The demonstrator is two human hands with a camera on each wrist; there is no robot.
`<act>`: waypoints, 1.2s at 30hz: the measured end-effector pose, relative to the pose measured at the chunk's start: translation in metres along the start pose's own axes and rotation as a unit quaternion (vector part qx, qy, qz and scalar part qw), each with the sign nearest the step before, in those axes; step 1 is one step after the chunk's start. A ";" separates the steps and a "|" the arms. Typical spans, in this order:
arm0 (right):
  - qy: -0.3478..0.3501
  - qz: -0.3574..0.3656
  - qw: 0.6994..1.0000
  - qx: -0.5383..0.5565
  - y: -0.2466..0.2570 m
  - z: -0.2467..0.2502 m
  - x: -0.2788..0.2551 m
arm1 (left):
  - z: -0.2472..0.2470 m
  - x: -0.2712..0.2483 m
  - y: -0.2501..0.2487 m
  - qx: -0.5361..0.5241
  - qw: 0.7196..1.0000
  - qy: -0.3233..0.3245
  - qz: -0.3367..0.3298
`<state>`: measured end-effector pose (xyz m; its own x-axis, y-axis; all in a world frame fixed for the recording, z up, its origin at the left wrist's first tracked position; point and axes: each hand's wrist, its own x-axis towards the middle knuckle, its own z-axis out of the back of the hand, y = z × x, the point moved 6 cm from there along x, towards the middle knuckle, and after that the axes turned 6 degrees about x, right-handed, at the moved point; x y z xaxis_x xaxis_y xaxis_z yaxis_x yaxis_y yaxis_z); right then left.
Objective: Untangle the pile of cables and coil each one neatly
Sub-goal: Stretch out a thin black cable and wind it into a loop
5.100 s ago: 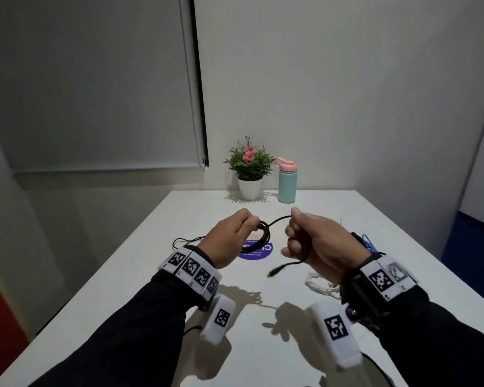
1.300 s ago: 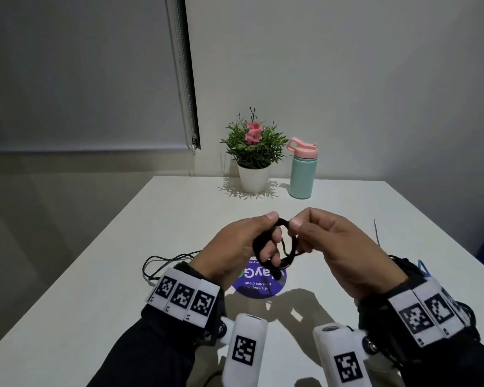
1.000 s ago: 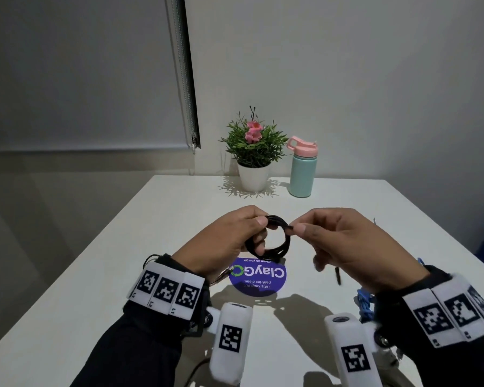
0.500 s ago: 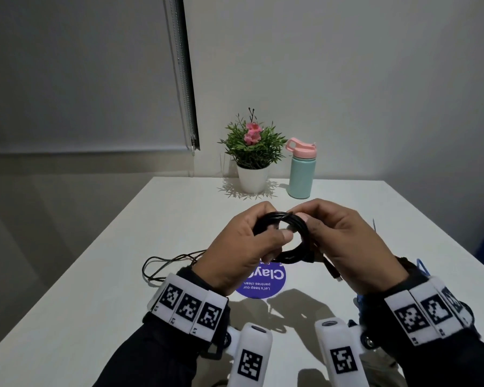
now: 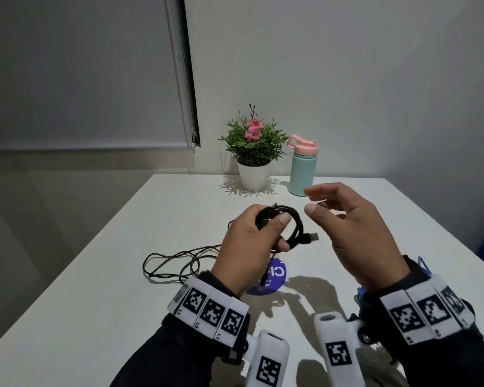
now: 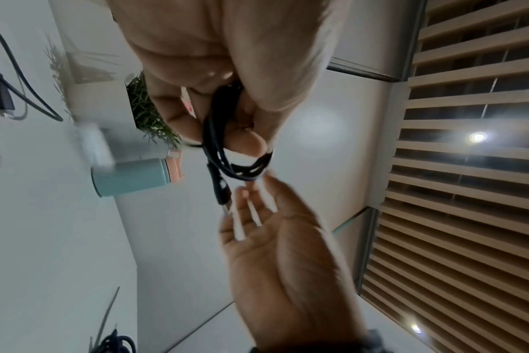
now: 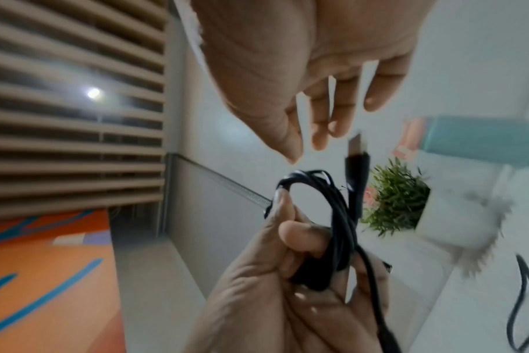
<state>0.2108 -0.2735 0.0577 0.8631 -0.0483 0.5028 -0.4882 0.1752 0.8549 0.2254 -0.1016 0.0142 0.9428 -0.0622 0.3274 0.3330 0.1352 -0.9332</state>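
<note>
At the centre of the head view, the left hand [image 5: 249,241] is gripping a black coil [image 5: 288,227] with its plug [image 5: 311,237] sticking out right, while the right hand [image 5: 355,233] is hovering beside it, fingers loose and empty. One cable is looking nearly wound; a loose cable [image 5: 173,263] is lying uncoiled on the table [image 5: 95,317] at left-centre, and a blue one [image 5: 361,292] is peeking out at lower right, so most coiling is probably waiting.

The left hand [image 5: 252,247] is raised with its back toward the head camera, thumb and curled fingers closed around a black coil [image 5: 288,227], thumb pad pressed on the coil's near side. The right hand [image 5: 355,233] hovers just right of that grip, holding nothing, fingers loosely spread and slightly bent, thumb tip pointing toward the coil. Both forearms wear dark sleeves.
</note>
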 end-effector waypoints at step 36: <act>0.199 -0.170 0.962 0.076 -0.025 -0.024 -0.152 | 0.000 -0.129 0.024 0.048 0.994 0.091 0.032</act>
<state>0.0953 -0.2466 -0.0430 0.9428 0.3076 0.1287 -0.1569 0.0685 0.9852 0.1114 -0.0903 -0.0501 0.9470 -0.2268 0.2274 0.2804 0.2382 -0.9299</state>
